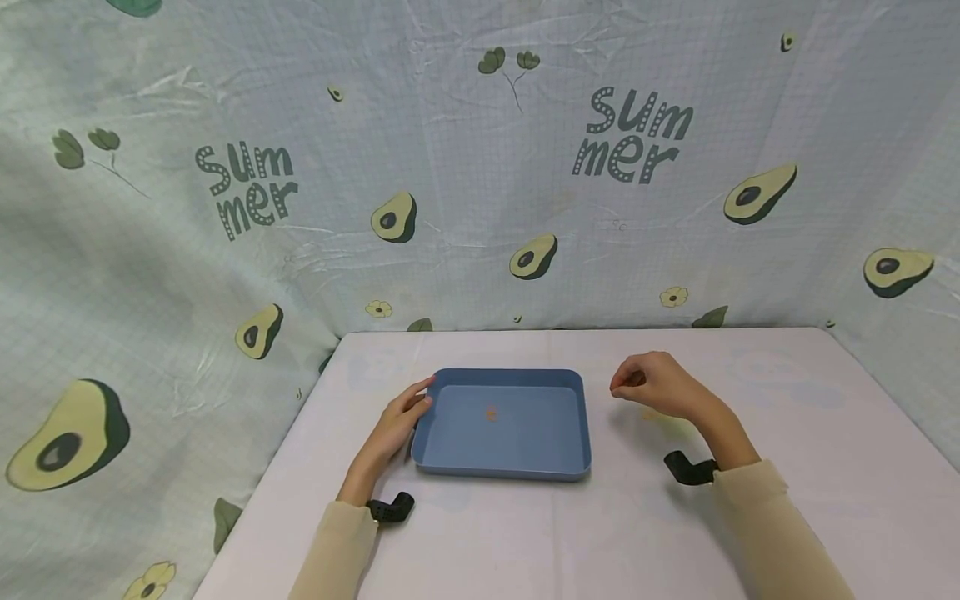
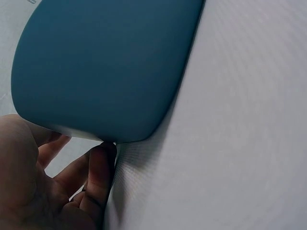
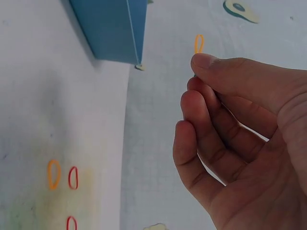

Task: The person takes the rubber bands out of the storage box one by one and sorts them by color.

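A shallow blue tray (image 1: 498,383) lies on the table. At its left side, my left hand (image 1: 395,425) holds the wall, with curled fingers at the lower edge in the left wrist view and the thumb partly hidden by the tray (image 2: 105,72). Small orange pieces (image 1: 491,413) lie inside the tray. Right of the tray and above the table, my right hand (image 1: 660,385) pinches a small yellow-orange band (image 3: 199,43) between thumb and index finger; the loop sticks out past the thumb tip.
Below the right hand, an orange band (image 3: 53,174) and red bands (image 3: 73,178) lie on the table beside a yellowish patch. The pale table (image 1: 495,533) meets a hanging printed cloth (image 1: 465,167) at its back and left. A black wrist camera (image 1: 688,468) sits on the right wrist.
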Action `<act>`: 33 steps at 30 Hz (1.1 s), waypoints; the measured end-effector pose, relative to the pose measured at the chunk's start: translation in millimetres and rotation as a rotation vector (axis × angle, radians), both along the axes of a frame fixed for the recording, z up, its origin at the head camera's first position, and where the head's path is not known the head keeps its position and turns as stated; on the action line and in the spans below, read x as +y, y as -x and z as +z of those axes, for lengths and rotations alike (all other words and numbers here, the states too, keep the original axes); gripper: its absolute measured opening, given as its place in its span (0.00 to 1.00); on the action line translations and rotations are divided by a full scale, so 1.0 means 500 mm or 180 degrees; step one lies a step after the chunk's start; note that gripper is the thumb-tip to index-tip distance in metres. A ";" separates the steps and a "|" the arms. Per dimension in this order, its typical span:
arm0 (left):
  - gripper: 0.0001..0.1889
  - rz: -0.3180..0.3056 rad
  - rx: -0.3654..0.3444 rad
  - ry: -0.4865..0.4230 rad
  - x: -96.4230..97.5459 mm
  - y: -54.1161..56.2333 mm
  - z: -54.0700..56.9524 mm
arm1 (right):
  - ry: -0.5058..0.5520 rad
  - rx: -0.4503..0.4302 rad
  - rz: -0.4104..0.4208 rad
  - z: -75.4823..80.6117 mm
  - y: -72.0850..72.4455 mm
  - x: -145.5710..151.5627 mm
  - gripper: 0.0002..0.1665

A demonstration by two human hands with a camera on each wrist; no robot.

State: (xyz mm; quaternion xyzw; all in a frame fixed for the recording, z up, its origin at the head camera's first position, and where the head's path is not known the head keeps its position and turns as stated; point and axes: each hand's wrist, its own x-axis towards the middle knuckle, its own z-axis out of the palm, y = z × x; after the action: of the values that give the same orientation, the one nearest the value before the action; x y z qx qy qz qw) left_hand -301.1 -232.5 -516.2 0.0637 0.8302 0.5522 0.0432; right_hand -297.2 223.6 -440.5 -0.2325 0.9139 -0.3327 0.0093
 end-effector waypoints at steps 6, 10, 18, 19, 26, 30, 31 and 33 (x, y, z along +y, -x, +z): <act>0.25 -0.0002 -0.0024 -0.0009 0.000 0.000 0.000 | -0.0051 -0.0064 -0.0092 -0.005 -0.006 0.022 0.02; 0.26 -0.0017 -0.0024 0.0010 -0.001 0.000 0.000 | -0.0088 -0.0102 -0.0162 -0.010 -0.008 0.035 0.03; 0.25 0.0006 -0.0020 0.0038 0.001 -0.002 0.004 | -0.0126 -0.0140 -0.0212 -0.020 -0.010 0.062 0.03; 0.25 0.0019 -0.0036 0.0024 0.001 -0.001 0.004 | -0.0137 -0.0129 -0.0217 -0.022 -0.010 0.066 0.03; 0.26 -0.0022 0.0006 0.0068 -0.001 -0.001 0.004 | -0.0188 -0.0111 -0.0276 -0.033 -0.014 0.096 0.04; 0.26 -0.0034 0.0020 0.0044 -0.002 0.000 0.003 | -0.0197 -0.0135 -0.0331 -0.036 -0.018 0.114 0.07; 0.26 -0.0031 0.0014 0.0033 -0.003 0.001 0.003 | -0.0203 -0.0145 -0.0349 -0.037 -0.018 0.119 0.07; 0.26 -0.0033 0.0011 0.0036 -0.002 0.003 0.003 | -0.0221 -0.0168 -0.0379 -0.040 -0.018 0.127 0.07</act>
State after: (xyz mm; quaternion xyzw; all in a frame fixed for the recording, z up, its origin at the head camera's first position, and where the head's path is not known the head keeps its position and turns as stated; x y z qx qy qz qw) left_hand -302.5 -233.6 -514.9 0.0687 0.8330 0.5472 0.0450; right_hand -288.4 287.3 -460.7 -0.1684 0.9365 -0.3069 0.0217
